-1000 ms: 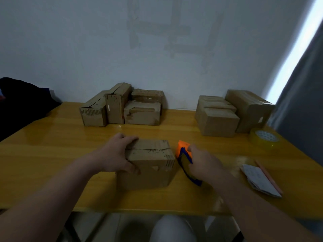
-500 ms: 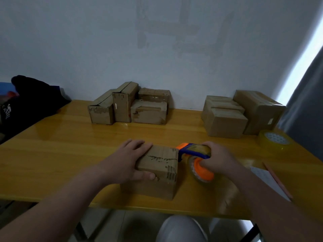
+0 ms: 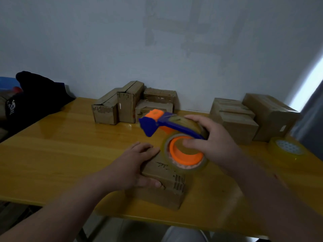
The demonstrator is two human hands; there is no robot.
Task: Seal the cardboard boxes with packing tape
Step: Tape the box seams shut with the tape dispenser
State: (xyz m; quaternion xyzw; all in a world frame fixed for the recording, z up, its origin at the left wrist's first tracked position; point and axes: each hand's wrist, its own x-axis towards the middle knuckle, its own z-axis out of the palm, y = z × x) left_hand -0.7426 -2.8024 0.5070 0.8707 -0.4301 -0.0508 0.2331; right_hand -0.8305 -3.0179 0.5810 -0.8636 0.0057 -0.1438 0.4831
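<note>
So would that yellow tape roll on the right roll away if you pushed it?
Probably not: the tape roll lies flat on its round face, so it would likely slide. The table looks glossy, so it may slide easily. Stood on edge, it would probably roll.

The table left of the near box offers passage. A tape dispenser hangs over that box. At rear, the left box cluster and the right box stack block, with a gap between them. A tape roll obstructs the right; a dark bag bounds the far left.
</note>
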